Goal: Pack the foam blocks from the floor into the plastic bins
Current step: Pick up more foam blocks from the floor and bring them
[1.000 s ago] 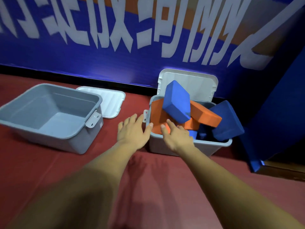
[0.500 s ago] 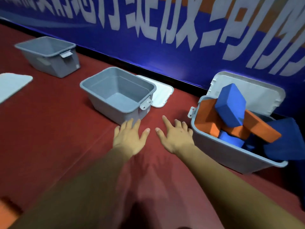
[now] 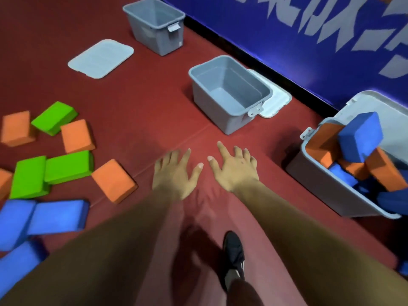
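Observation:
My left hand (image 3: 175, 173) and my right hand (image 3: 235, 170) hover side by side over the red floor, fingers spread, holding nothing. Several foam blocks lie on the floor at the left: an orange block (image 3: 113, 181) nearest my left hand, green blocks (image 3: 53, 171), blue blocks (image 3: 44, 217) and more orange ones (image 3: 76, 135). An empty grey bin (image 3: 225, 93) stands ahead of my hands. At the right a grey bin (image 3: 326, 184) is heaped with orange and blue blocks (image 3: 358, 138). A third empty bin (image 3: 154, 21) stands farther back.
A blue banner wall (image 3: 309, 36) with white characters runs along the right. A loose lid (image 3: 101, 58) lies flat on the floor at the back left, and another lid (image 3: 276, 100) lies behind the middle bin. My black shoe (image 3: 233, 255) is below my hands.
My view has swung left and down, away from the full bin. Both hands have drawn back from its rim to the bare floor, and the loose blocks have come into sight at the left.

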A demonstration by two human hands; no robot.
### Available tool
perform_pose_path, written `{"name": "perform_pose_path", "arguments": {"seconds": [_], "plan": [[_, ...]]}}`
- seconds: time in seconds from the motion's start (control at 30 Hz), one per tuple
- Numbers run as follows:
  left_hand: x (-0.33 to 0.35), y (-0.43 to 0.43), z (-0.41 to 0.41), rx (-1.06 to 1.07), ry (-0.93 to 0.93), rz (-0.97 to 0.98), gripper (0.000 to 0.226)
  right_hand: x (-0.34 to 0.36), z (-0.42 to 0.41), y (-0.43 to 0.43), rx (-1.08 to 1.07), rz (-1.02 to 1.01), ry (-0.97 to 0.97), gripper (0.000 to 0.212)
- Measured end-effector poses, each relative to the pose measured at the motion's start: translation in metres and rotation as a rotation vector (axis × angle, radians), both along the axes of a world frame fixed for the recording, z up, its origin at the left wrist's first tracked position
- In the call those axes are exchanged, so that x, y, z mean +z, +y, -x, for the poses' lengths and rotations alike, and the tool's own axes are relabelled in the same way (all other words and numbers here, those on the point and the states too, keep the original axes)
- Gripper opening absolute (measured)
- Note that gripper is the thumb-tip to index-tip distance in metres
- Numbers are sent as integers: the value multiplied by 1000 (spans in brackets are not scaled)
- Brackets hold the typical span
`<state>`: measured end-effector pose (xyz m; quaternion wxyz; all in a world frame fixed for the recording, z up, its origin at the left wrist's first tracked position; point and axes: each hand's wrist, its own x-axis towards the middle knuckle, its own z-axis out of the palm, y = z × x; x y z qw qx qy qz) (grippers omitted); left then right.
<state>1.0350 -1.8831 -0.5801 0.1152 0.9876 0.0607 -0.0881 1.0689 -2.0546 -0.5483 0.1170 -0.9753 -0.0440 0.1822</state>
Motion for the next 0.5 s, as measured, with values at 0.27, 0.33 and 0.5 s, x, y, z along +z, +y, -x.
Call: {"name": "perform_pose_path", "arguments": {"seconds": [0.27,0.33,0.5], "plan": [[48,115,149,146,35,-22,77,48,123,123,153,26,69,70],[50,143,166,200,51,-11,78,49,134,152,190,34,70,69],[28,222,185,288,37,36,91,18,136,238,297,49,110,68]]}}
